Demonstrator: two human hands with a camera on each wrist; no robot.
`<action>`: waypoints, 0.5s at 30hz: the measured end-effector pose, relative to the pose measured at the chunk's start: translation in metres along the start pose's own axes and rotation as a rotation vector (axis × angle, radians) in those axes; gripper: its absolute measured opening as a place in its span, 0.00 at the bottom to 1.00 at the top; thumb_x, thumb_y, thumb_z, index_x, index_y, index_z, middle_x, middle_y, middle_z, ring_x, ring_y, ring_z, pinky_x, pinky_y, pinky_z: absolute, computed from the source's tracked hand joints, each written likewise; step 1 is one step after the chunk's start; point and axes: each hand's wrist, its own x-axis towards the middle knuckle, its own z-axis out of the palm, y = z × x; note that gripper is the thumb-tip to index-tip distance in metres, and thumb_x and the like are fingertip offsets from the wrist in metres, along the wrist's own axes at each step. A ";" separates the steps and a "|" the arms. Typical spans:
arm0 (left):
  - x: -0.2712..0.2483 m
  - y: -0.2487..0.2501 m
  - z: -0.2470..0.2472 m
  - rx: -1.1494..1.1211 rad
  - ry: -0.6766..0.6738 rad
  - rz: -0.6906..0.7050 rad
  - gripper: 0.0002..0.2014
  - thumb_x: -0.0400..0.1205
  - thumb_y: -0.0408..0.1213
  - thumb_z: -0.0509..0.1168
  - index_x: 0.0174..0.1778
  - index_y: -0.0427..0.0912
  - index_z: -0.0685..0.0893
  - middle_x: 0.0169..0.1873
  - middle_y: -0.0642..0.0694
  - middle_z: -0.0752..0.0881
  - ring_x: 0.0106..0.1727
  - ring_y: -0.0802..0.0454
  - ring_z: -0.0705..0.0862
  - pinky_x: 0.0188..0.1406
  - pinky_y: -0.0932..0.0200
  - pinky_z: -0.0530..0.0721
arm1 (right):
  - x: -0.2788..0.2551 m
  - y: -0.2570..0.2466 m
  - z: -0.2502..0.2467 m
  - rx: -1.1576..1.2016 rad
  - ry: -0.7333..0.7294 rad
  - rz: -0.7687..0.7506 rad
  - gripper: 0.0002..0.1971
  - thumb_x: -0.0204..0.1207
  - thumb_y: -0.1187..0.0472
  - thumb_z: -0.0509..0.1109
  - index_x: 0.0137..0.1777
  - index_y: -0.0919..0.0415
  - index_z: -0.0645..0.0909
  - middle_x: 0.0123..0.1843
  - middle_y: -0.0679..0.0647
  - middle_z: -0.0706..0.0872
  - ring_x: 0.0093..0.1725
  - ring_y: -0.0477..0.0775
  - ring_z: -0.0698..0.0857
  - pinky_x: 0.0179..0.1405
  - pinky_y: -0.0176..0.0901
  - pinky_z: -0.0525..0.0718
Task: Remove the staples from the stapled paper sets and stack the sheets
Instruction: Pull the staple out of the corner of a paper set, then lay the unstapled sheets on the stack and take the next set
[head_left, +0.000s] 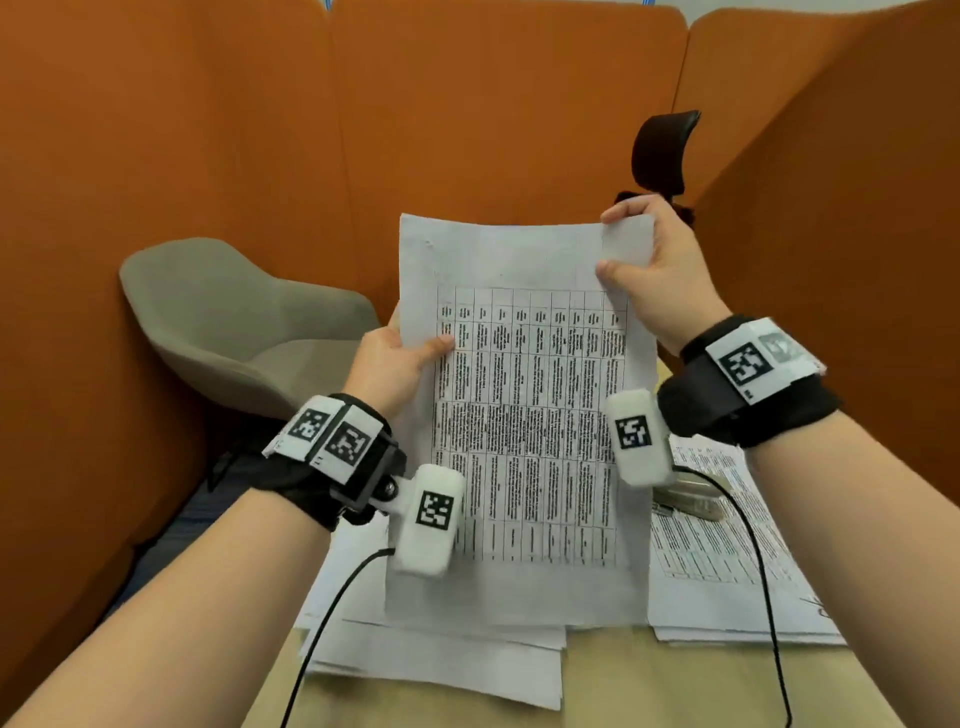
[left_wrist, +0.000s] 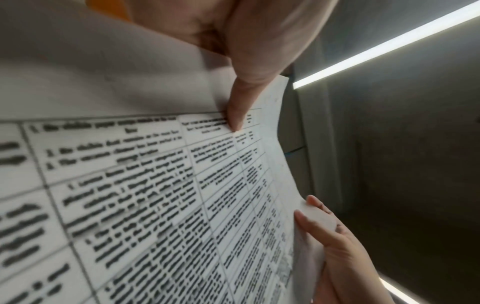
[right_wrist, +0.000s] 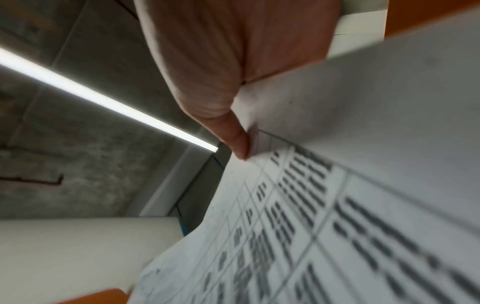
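A printed paper set (head_left: 524, 415) with a dense table is held upright above the table. My left hand (head_left: 395, 358) pinches its left edge, thumb on the front face. My right hand (head_left: 654, 265) pinches the top right corner, where the paper curls back. In the left wrist view my left hand's thumb (left_wrist: 237, 117) presses the printed sheet (left_wrist: 155, 195), and my right hand (left_wrist: 335, 242) holds the far edge. The right wrist view shows that thumb (right_wrist: 240, 144) on the sheet (right_wrist: 337, 205). No staple is visible.
Loose sheets (head_left: 441, 654) lie on the wooden table (head_left: 649, 691) under the held set. More printed sheets (head_left: 727, 551) lie at the right with a metal stapler-like tool (head_left: 691, 499) on top. A grey chair (head_left: 244, 322) and orange partitions (head_left: 208, 130) stand behind.
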 end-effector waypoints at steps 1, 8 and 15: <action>-0.001 -0.009 0.004 0.021 -0.003 -0.052 0.14 0.79 0.32 0.67 0.60 0.36 0.82 0.59 0.39 0.85 0.60 0.46 0.84 0.67 0.51 0.77 | 0.002 0.010 0.001 -0.105 0.011 0.023 0.14 0.72 0.72 0.68 0.49 0.52 0.74 0.51 0.51 0.78 0.47 0.50 0.79 0.44 0.40 0.82; -0.017 -0.079 0.022 0.317 -0.001 -0.293 0.16 0.80 0.36 0.67 0.61 0.32 0.82 0.57 0.34 0.86 0.57 0.38 0.84 0.61 0.48 0.81 | -0.029 0.112 0.001 -0.451 -0.141 0.421 0.07 0.71 0.66 0.73 0.47 0.56 0.82 0.46 0.56 0.87 0.44 0.55 0.84 0.52 0.45 0.83; -0.026 -0.099 0.026 0.450 0.036 -0.272 0.17 0.82 0.38 0.65 0.64 0.33 0.81 0.59 0.37 0.85 0.58 0.42 0.82 0.50 0.61 0.74 | -0.077 0.176 0.003 -0.984 -0.758 0.701 0.26 0.66 0.42 0.68 0.53 0.63 0.81 0.53 0.61 0.85 0.54 0.63 0.83 0.56 0.49 0.80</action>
